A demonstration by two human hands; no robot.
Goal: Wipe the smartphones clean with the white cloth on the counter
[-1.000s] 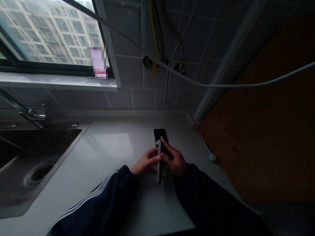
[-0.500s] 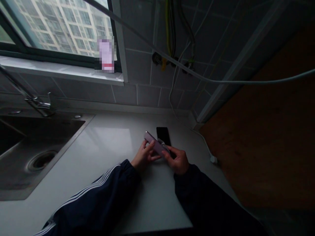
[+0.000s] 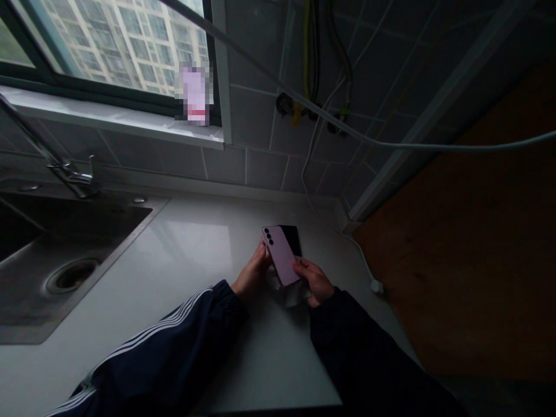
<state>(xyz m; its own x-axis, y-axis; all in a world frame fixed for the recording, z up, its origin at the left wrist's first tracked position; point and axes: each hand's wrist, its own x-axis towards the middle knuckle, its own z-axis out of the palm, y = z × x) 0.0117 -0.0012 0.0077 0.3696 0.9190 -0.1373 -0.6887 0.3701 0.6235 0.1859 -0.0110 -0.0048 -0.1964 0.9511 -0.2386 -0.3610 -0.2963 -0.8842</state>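
My hands hold a lilac smartphone (image 3: pixel 280 255) above the white counter, its back facing up and its several round camera lenses at the far end. My left hand (image 3: pixel 254 272) grips its left edge, and my right hand (image 3: pixel 314 281) is at its lower right edge. A white cloth (image 3: pixel 289 293) bunches beneath the phone, close to my right fingers. A black smartphone (image 3: pixel 292 238) lies on the counter just past them, partly hidden by the lilac one.
A steel sink (image 3: pixel 72 275) with a round drain lies left on the white counter (image 3: pixel 186 255), below a faucet (image 3: pixel 73 174). A white cable runs down the tiled wall to a plug (image 3: pixel 377 286). A brown wooden surface (image 3: pixel 456 260) fills the right.
The lilac smartphone has turned from edge-on to lying back-up between my hands, with its cameras now visible. The white cloth shows more clearly beneath it. The view has tilted slightly.
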